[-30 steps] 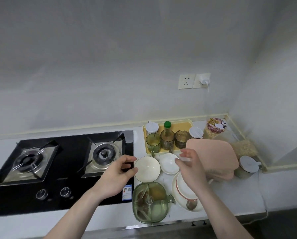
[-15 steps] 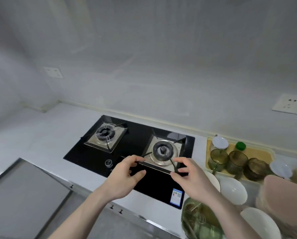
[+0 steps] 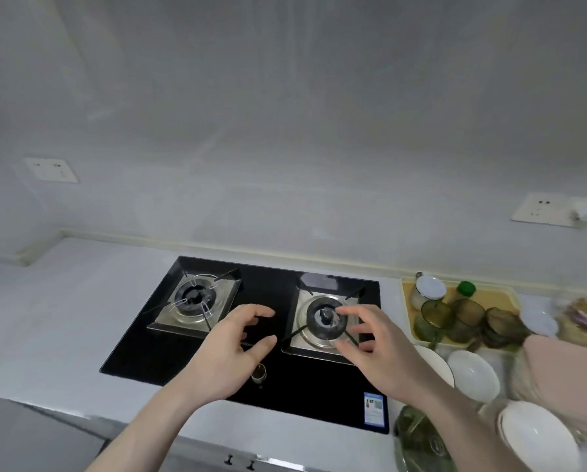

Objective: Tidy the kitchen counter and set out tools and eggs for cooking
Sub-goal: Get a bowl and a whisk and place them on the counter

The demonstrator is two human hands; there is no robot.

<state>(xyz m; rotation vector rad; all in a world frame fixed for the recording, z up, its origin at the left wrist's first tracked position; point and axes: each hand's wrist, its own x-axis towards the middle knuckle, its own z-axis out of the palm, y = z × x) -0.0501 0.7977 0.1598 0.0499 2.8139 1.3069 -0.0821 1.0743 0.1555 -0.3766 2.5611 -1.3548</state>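
Flanking the hob (image 3: pixel 169 349): white bowls (image 3: pixel 472 374)

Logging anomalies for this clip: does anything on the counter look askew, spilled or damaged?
Nothing spilled or broken shows. The right end of the counter is crowded: bowls beside the stove, glasses on the yellow tray. Both hands are empty.

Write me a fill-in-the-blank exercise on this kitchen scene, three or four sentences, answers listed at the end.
1. Both hands, the left hand and the right hand, hover over the black ____ and hold nothing.
2. The green glass cups stand on a ____ tray.
3. The stove has ____ burners.
4. The white bowls sit to the ____ of the stove.

Answers: stove; yellow; two; right
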